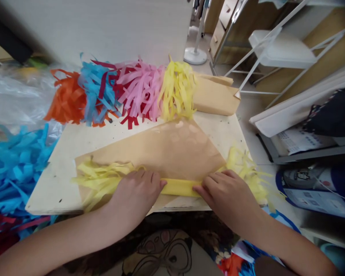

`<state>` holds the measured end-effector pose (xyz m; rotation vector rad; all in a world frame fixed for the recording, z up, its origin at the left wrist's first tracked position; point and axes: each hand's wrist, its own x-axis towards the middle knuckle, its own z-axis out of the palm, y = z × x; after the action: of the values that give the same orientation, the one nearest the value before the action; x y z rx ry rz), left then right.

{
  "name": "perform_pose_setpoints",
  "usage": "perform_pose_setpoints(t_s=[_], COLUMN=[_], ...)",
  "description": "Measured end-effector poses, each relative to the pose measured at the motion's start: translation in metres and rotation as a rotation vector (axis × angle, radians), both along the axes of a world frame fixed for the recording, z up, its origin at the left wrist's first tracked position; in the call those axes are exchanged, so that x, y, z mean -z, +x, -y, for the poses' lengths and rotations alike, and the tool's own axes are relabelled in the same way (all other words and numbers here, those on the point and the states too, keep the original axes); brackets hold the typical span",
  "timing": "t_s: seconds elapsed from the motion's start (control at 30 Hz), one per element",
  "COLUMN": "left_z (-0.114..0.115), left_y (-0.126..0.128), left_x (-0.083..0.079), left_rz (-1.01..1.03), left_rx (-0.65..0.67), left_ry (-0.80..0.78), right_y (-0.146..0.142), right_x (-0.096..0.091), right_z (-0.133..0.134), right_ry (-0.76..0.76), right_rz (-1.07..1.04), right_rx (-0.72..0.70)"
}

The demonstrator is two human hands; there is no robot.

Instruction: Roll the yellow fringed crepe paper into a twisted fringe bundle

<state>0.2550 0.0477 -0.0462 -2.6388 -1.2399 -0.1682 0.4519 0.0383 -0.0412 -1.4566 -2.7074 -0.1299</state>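
Note:
My left hand (138, 193) and my right hand (228, 195) press down on a yellow fringed paper strip (178, 186) at the near edge of a pale wooden board (69, 145). The strip lies along the near edge of a tan paper sheet (166, 149). Yellow fringes spread out to the left (100, 178) and right (247, 168) of my hands. Both hands have fingers curled over the strip's solid band.
At the board's far side lies a row of fringed tassels: orange (66, 99), blue (96, 90), pink (139, 90), yellow (176, 90), ending in a tan paper roll (215, 96). Loose blue fringe (14, 165) piles at left. White racks (278, 50) and boxes stand right.

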Motion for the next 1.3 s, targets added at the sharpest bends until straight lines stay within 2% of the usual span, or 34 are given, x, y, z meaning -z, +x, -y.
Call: perform_pose_setpoints(t_s=[0.17, 0.4, 0.67, 0.8, 0.87, 0.93, 1.0, 1.03, 1.13, 1.3], left_z=[0.002, 0.003, 0.003, 0.003, 0.004, 0.007, 0.01, 0.011, 0.012, 0.008], left_y=[0.002, 0.001, 0.004, 0.007, 0.009, 0.011, 0.011, 0.011, 0.008, 0.002], left_x=[-0.002, -0.003, -0.001, -0.005, -0.007, -0.008, -0.008, -0.007, -0.001, 0.01], left_rz=[-0.003, -0.051, -0.078, -0.114, -0.121, -0.107, -0.08, -0.065, -0.015, -0.001], left_rx=[0.002, -0.01, -0.071, -0.086, -0.104, -0.099, -0.061, -0.035, 0.017, 0.023], left_ry=[0.019, 0.04, -0.051, -0.13, -0.11, -0.026, 0.089, 0.142, 0.239, 0.197], right_y=[0.001, 0.001, 0.002, -0.004, -0.013, -0.025, -0.038, -0.044, -0.057, -0.054], right_x=[0.002, 0.002, 0.002, -0.006, -0.013, -0.015, -0.01, -0.005, 0.014, 0.033], right_z=[-0.002, -0.003, -0.002, -0.002, 0.001, 0.009, 0.019, 0.025, 0.038, 0.045], right_ry=[0.018, -0.037, -0.041, -0.089, -0.021, 0.156, 0.298, 0.316, 0.27, 0.145], right_rz=[0.044, 0.084, 0.114, 0.179, 0.227, 0.234, 0.198, 0.176, 0.083, -0.035], right_rx=[-0.015, -0.015, -0.021, -0.021, 0.04, 0.086, 0.04, -0.013, -0.106, 0.002])
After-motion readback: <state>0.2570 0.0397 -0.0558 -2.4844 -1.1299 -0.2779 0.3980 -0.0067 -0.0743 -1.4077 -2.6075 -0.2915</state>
